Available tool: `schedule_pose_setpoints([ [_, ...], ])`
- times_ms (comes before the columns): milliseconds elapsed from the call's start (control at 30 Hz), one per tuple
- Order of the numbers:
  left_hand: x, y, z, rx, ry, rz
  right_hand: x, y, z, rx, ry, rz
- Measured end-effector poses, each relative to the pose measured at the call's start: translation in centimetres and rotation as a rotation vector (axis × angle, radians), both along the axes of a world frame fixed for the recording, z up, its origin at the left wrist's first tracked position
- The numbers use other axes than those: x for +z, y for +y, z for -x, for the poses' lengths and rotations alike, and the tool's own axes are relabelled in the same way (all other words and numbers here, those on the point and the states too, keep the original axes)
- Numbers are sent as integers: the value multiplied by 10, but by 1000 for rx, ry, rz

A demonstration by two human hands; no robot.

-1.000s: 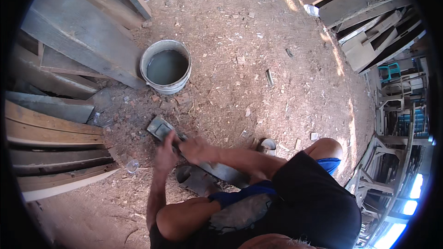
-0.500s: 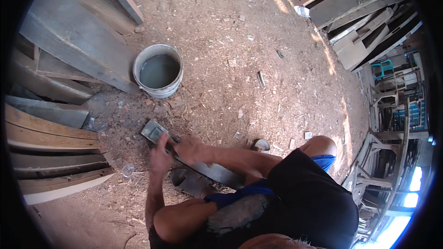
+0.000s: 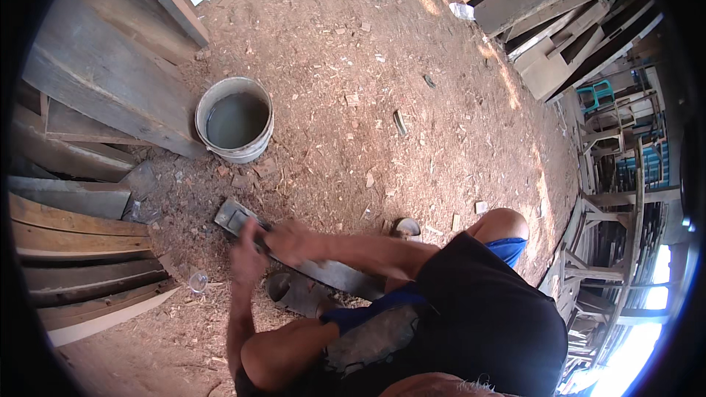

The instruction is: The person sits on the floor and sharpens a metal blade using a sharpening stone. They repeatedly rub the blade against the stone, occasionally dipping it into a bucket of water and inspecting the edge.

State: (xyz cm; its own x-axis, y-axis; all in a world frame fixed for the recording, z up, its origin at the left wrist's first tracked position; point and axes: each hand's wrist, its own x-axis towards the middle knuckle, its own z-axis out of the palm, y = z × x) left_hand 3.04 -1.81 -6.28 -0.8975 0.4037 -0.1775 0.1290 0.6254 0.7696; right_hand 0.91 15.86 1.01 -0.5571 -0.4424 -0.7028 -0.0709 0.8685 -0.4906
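A long grey board [image 3: 334, 278] slants from near my body out over the ground. On its far end lies a grey rectangular block, perhaps a sharpening stone [image 3: 234, 216]. My left hand [image 3: 248, 256] is closed at the near edge of the block, its fingertips by the surface. My right hand [image 3: 290, 242] is also closed, just to the right of the left and over the board. Motion blurs both hands, and whatever they grip between them is hidden. My bare feet partly show beside the board, below my blue shorts.
A pale bucket [image 3: 237, 119] of greyish water stands beyond the block. Stacked planks [image 3: 81, 231] line the left side, and a timber pile [image 3: 559, 44] fills the upper right. Wood chips litter the ground [image 3: 323, 103]. A clear plastic cup [image 3: 198, 281] lies left of my arm.
The whole view has shifted a little, so the bucket, planks and ground sit further left. Both hands stay close together near the block, with only slight, blurred movement.
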Motion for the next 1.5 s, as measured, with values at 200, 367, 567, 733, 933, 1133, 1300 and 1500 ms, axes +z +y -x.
schedule_pose_setpoints([
  [200, -37, 10, -58, -129, 232, 14, -55, 8, -84, -109, 73, -31],
  [367, -10, -29, 63, -68, 194, 108, -43, -20, 52, -178, -73, 99],
  [567, -32, 16, -60, -14, 356, -22, -37, 24, -77, -97, 1, 116],
  [733, -42, 3, -22, -38, 287, 41, -66, 8, -46, -207, 111, 268],
  [933, 19, -2, 48, -64, 208, 181, -45, 8, 49, -157, -101, 231],
  [1133, -50, 29, -84, -106, 325, 33, -64, 38, -107, -222, 50, 197],
  [1300, -6, -10, 37, -31, 302, 103, -80, -2, 13, -141, 122, 304],
  [1500, -20, 6, -2, 45, -38, -31, -30, 13, -5, -61, -19, 135],
])
